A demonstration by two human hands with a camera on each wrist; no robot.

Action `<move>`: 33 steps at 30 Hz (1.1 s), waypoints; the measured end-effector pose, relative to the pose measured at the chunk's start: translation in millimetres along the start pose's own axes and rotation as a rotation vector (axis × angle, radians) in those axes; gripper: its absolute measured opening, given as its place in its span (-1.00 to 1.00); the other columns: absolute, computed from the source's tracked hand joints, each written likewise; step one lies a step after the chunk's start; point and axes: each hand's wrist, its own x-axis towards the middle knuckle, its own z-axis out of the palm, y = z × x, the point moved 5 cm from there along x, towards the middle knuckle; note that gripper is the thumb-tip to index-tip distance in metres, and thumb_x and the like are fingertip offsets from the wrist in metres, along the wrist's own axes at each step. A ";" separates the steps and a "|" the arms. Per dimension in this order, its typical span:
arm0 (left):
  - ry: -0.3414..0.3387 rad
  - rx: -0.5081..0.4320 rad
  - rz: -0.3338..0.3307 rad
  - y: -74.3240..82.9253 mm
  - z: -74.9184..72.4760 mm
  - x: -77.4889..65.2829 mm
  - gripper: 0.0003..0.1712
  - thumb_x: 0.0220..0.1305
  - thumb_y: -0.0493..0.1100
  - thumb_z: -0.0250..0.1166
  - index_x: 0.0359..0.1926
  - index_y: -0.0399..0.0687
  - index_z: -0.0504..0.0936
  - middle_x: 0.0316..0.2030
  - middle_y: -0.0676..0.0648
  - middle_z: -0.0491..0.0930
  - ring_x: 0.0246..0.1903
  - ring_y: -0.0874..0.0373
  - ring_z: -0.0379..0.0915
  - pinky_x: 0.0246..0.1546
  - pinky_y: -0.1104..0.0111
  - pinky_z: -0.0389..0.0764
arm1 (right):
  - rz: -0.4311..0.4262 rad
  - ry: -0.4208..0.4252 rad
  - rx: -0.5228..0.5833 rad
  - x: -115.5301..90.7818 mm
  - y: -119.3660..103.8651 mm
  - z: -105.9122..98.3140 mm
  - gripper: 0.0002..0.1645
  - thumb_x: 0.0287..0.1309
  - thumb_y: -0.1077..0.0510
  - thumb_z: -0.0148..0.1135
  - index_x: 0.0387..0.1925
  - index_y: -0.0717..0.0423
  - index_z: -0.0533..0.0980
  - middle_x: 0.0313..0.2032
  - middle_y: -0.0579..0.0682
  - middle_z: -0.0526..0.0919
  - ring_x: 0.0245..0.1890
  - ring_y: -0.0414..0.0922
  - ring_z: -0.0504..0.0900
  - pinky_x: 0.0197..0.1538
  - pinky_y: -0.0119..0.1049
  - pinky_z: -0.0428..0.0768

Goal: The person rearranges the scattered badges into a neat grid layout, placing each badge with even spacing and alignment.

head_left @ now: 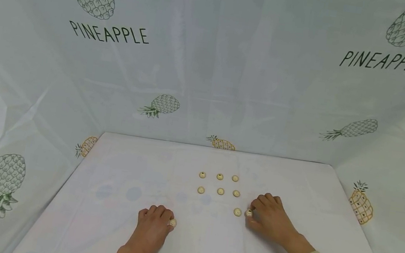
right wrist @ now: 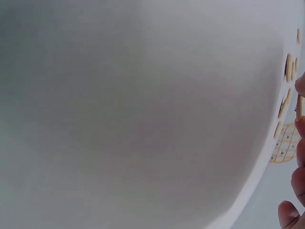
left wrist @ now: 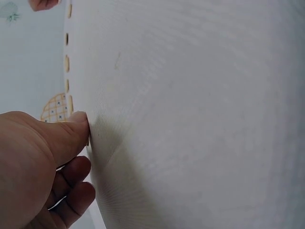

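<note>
In the head view my right hand (head_left: 274, 221) pinches a small round tan disc (head_left: 249, 213) between thumb and fingertips. The right wrist view shows that disc (right wrist: 299, 108) edge-on between two fingertips at the right border. Just left of it, another disc (head_left: 237, 212) lies flat on the table. My left hand (head_left: 151, 229) is low over the table at front centre, with thumb and index finger gripping a disc (head_left: 172, 222). From the left wrist, the thumb (left wrist: 71, 136) hides most of that piece, and the other fingers are curled.
Similar discs lie on the white-covered table (head_left: 123, 167) in two rows beyond the hands, including a back one (head_left: 220, 176) and a nearer one (head_left: 220, 191). Pineapple-printed cloth (head_left: 210, 71) hangs behind the table and along its sides.
</note>
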 end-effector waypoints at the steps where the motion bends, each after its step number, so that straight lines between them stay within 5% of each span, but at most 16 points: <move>1: -0.001 -0.003 -0.001 -0.2 0.4 0.0 -0.68 0.23 -0.05 0.56 -0.15 0.06 0.58 -0.19 0.07 0.52 -0.18 0.12 0.39 -0.02 0.00 0.45 | -0.003 -0.001 0.000 1.4 -1.2 0.7 -0.75 0.07 -0.01 0.53 -0.31 -0.07 0.58 -0.32 -0.21 0.52 -0.21 -0.17 0.40 -0.01 -0.08 0.43; 21: -0.004 0.009 0.000 -0.3 -1.7 0.4 -0.66 0.22 -0.03 0.56 -0.15 0.08 0.56 -0.19 0.09 0.50 -0.17 0.12 0.38 -0.06 0.01 0.44 | -0.072 0.025 0.016 36.5 -40.9 13.1 -0.77 0.04 -0.01 0.54 -0.37 -0.06 0.63 -0.33 -0.20 0.57 -0.26 -0.17 0.39 -0.03 -0.13 0.41; 33: 0.012 0.005 0.005 -1.4 -0.3 0.0 -0.64 0.18 -0.05 0.59 -0.15 0.07 0.57 -0.20 0.08 0.51 -0.19 0.13 0.38 -0.07 0.02 0.45 | -0.090 -0.050 0.012 49.3 -61.5 22.9 -0.79 0.11 -0.03 0.51 -0.34 -0.04 0.66 -0.33 -0.17 0.60 -0.24 -0.15 0.41 -0.05 -0.13 0.39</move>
